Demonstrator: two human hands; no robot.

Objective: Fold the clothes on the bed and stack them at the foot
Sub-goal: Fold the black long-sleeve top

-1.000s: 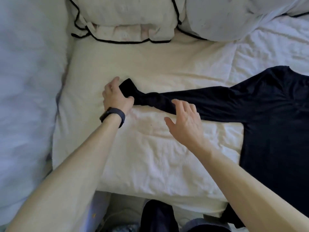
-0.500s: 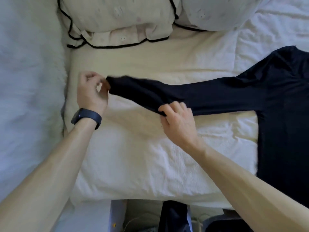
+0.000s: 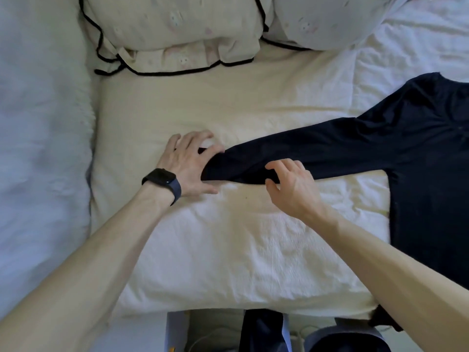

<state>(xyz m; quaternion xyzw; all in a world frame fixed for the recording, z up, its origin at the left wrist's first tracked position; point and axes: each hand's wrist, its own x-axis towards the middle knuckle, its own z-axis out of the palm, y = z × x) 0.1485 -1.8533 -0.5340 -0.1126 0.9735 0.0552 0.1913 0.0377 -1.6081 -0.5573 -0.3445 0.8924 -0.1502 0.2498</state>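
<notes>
Two hands at work on cream bed (image 3: 228, 250). Right hand (image 3: 294, 189) pinches black shirt (image 3: 418, 148) mid-sleeve. Left hand (image 3: 187, 163), watch (image 3: 161, 178) on wrist, fingers spread flat over cuff. Shirt body lies flat at right. White duvet (image 3: 38, 123) left. Black-piped pillows (image 3: 172, 29) beyond.

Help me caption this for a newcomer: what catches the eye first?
A dark shirt lies at right on the cream bed, one sleeve stretched leftward. The left hand, with a watch on its wrist, presses the cuff flat, and the right hand pinches the sleeve's near edge.
</notes>
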